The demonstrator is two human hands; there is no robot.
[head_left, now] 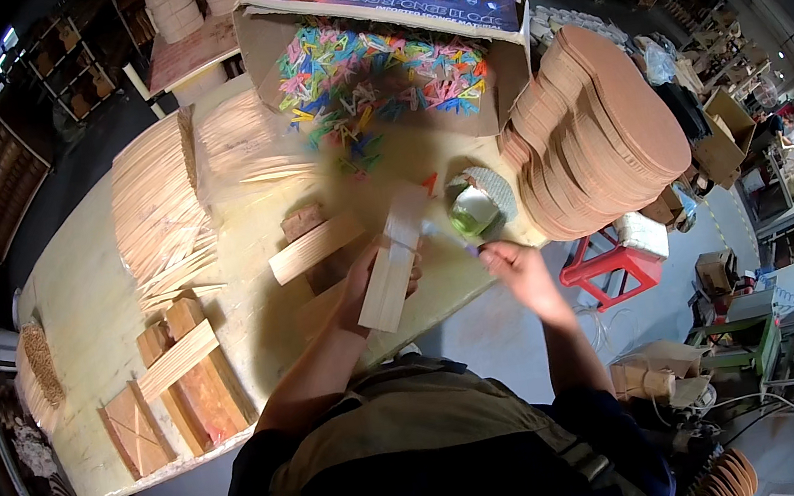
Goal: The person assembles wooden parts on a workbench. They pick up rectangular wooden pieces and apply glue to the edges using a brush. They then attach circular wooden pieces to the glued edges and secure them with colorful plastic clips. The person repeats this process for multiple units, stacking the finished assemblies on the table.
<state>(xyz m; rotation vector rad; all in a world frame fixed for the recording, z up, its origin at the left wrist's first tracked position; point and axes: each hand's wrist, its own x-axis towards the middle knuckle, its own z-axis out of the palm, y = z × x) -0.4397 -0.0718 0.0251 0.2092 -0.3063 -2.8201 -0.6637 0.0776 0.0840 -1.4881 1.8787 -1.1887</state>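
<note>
My left hand (369, 287) is closed around a flat bundle of thin pale wood strips (386, 289), held tilted above the table's near edge. At the bundle's far end shows a small orange clip (430, 183), partly blurred. My right hand (519, 272) pinches the handle of a slim brush (454, 237), its head smeared by motion near the bundle. Just beyond the brush stands a round tub (500, 188) with whitish and green stuff inside. Left of the bundle, more pale strips (317, 246) rest across wooden blocks (301, 222).
An open cardboard box (511, 82) of colourful clothespins (324, 72) stands at the back. Right of it rises a stack of brown guitar-shaped boards (600, 111). Piles of strips (156, 209) and a wooden jig (200, 389) occupy the table's left. A red stool (611, 270) stands beyond the right edge.
</note>
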